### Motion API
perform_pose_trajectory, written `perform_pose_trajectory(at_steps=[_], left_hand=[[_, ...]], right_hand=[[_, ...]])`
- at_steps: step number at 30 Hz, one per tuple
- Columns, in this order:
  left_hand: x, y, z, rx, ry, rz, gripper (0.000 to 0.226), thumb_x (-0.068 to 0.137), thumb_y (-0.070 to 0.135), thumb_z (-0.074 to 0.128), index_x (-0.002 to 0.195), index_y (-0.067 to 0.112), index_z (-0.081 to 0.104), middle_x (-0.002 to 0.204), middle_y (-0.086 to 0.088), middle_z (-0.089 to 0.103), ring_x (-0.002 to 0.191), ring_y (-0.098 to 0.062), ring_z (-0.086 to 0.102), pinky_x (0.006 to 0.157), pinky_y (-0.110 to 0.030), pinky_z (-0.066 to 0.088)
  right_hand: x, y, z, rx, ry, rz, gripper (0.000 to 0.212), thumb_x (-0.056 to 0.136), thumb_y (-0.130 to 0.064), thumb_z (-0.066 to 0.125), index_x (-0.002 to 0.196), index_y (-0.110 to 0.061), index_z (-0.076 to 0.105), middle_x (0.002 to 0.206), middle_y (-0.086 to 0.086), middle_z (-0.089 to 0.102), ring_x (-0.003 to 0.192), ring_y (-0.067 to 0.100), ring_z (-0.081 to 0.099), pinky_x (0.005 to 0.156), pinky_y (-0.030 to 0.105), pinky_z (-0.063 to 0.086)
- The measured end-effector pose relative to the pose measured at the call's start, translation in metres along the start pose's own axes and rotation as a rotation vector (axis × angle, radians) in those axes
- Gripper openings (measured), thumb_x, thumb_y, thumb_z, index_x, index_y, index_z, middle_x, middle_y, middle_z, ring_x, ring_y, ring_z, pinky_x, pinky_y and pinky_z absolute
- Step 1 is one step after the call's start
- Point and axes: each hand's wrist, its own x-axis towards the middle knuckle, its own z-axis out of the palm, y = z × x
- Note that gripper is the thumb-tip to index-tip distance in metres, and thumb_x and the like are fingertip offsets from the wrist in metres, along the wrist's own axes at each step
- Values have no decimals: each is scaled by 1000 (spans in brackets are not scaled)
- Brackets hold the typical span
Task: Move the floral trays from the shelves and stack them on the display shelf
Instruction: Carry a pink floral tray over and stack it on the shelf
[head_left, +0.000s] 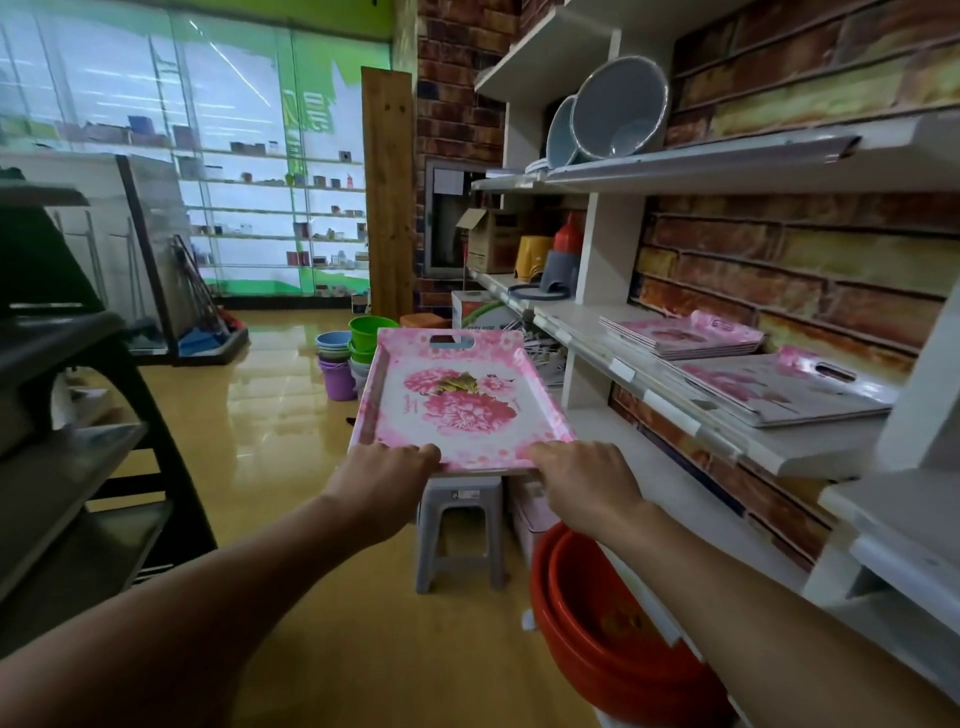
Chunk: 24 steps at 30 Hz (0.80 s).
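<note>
Nearest the camera, red basins (613, 639) sat nested on the floor under the white shelves. Ahead of them, the left hand (384, 470) and the right hand (584, 475) both gripped the near edge of a pink floral tray (462, 400), fingers curled over its rim, one at each near corner. The tray was held level in the air above a grey plastic stool (460, 525), its handle slot at the far end. To the right, on a white shelf (810, 447), lay more floral trays: a near stack (779, 389) and a farther stack (680, 338) beside it. Beyond, coloured buckets (348, 358) stood on the floor.
</note>
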Motion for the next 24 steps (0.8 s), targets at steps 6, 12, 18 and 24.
perform_pose_trajectory(at_steps=[6,12,18,24], left_hand=[[66,-45,28,-11,9,70,28,100,16,37,126,21,45,111,-3,66,90,-23,66,62,-30,44],[140,-45,51,-11,12,175,27,97,17,39,124,20,43,112,-3,65,95,-25,65,60,-31,37],[232,-19,75,-43,69,272,31,96,15,36,125,22,43,115,-2,64,99,-26,63,65,-31,36],[329,25,82,-102,102,362,31,93,18,47,124,24,43,115,-1,64,100,-25,63,70,-32,42]], right_hand=[[59,11,30,-15,4,63,24,92,-16,46,112,-26,56,103,-1,67,85,25,64,60,29,35],[89,54,53,-46,-43,144,10,93,-23,52,102,-23,56,94,0,66,80,26,63,58,29,31],[110,123,79,-121,-47,266,22,94,-15,45,110,-25,57,95,0,66,81,27,63,57,30,28],[124,206,97,-189,-62,377,18,93,-15,47,106,-22,58,97,2,67,82,29,64,57,32,32]])
